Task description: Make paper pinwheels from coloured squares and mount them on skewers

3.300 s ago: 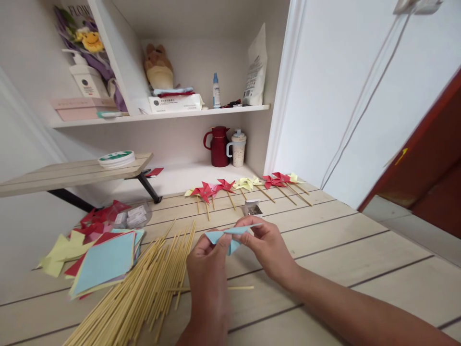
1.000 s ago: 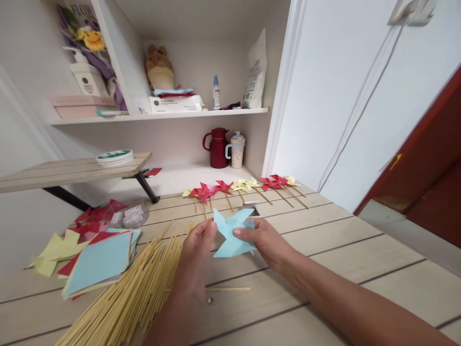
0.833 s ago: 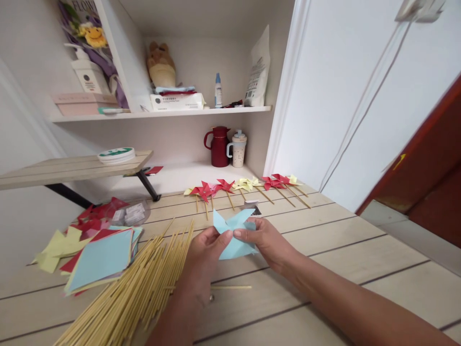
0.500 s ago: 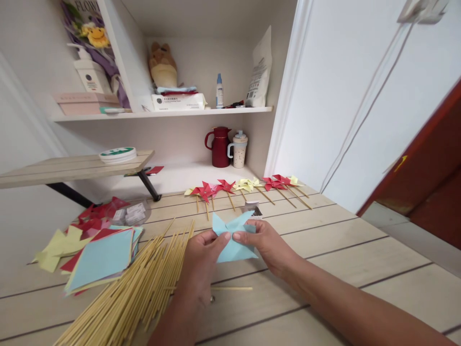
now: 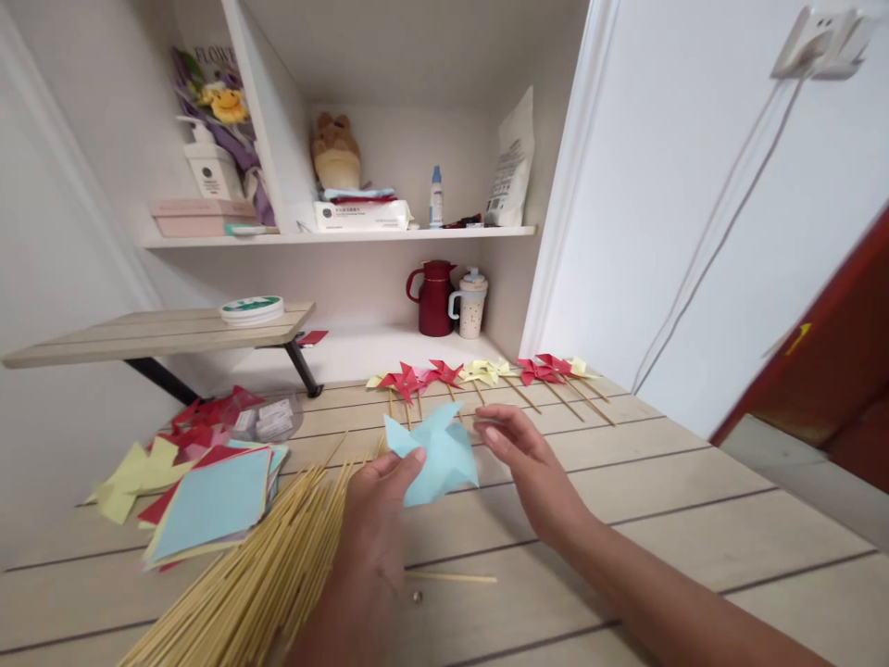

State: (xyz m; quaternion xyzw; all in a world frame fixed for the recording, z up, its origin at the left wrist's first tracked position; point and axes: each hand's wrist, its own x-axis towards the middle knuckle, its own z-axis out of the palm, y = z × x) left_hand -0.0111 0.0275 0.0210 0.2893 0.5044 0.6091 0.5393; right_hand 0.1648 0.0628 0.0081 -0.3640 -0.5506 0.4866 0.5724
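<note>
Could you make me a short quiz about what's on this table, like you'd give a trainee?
1. Which hand holds the blue paper pinwheel?
2. True or false: the right hand is gripping the pinwheel.
3. What lies directly left of the left hand: A) a red jug, B) a heap of bamboo sticks, C) a plush toy?

Key:
1. The left hand, thumb pinching the near edge.
2. False: its fingers are spread open beside the paper, just apart from it.
3. B, the bamboo sticks. The red jug stands in the alcove at the back, and the plush toy sits on the shelf above.
</note>
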